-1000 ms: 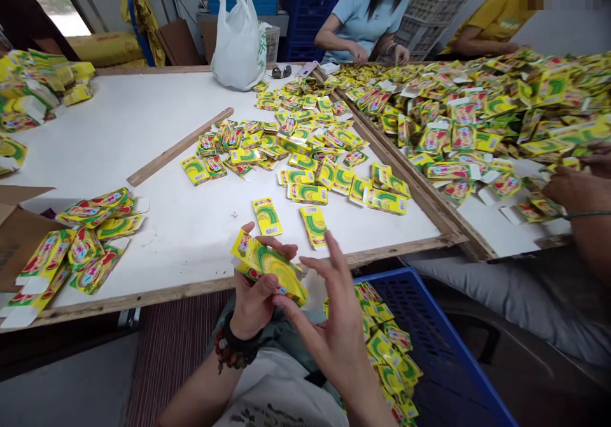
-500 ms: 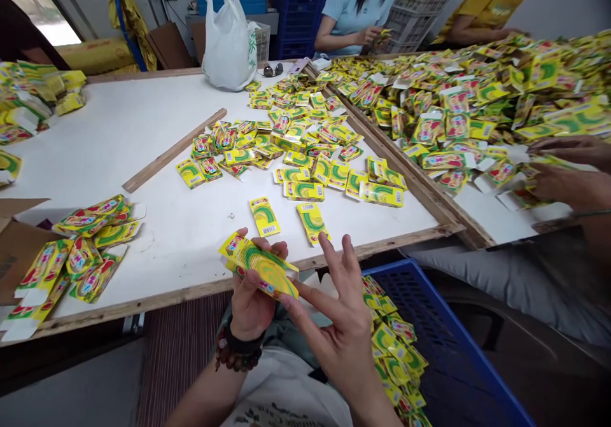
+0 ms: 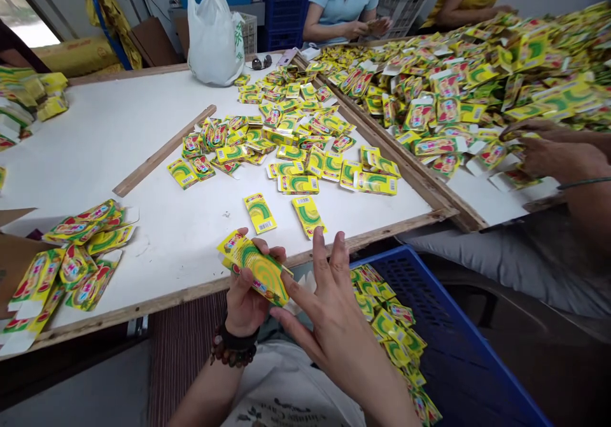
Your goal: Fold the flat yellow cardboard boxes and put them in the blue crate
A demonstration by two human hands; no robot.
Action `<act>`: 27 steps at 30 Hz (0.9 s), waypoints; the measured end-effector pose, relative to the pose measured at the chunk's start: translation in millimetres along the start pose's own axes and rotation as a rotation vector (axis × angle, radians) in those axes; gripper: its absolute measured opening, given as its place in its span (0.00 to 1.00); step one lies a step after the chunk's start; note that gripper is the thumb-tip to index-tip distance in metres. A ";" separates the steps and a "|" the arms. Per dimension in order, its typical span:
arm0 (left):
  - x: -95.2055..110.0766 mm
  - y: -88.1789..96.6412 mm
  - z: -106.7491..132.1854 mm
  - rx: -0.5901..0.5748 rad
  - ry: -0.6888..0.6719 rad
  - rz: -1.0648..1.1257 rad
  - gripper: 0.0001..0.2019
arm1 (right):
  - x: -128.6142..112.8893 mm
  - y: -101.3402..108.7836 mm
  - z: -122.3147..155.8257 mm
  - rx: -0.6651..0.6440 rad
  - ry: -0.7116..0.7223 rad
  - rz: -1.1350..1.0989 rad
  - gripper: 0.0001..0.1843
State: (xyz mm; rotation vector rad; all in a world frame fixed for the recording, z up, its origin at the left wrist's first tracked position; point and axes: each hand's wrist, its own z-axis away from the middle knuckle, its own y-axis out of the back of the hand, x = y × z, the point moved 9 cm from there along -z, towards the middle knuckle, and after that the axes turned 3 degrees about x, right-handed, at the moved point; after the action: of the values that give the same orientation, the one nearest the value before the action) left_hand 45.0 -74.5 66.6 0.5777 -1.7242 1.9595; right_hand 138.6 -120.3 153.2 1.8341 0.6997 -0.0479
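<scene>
Left hand (image 3: 245, 296): wrist upright, bead bracelets (image 3: 233, 345) on it, thumb across the near face of a flat carton (image 3: 252, 268), fingers (image 3: 261, 245) curled over its upper edge. The carton is pinched between them, tilted, one end toward 4 o'clock, and sits above the table's wooden edge (image 3: 191, 295).

Right hand (image 3: 338, 315): raised beside the left, fingers (image 3: 330, 255) spread wide and pointing toward 12 o'clock, thumb reaching toward 9 o'clock to the carton's lower corner. Thumb and carton are either just touching or just apart; I cannot tell which.

Edges: two loose cartons (image 3: 260, 214) (image 3: 308, 217) lie near, at 12 o'clock from the hands, a strip of white table between them and the wooden edge. A blue crate (image 3: 446, 306) is at 4 o'clock, just beside the right hand, with cartons (image 3: 386, 331) heaped in it. More cartons (image 3: 76, 255) lie at 9 o'clock.

A co-worker's hands (image 3: 548, 153) sort a large pile at 3 o'clock, well apart.

Hidden: the carton's far face and part of the left fingers. Its print is too small to read.
</scene>
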 end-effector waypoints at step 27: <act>28.3 0.0 4.3 -0.008 -0.293 -0.106 0.27 | 32.0 9.5 13.2 0.293 -0.333 -0.463 0.16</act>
State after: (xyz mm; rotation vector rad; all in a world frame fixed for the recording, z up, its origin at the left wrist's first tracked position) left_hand 22.2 -77.0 83.8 0.9740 -1.8273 1.8662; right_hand 173.5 -119.8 144.7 1.8375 0.8971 -0.7763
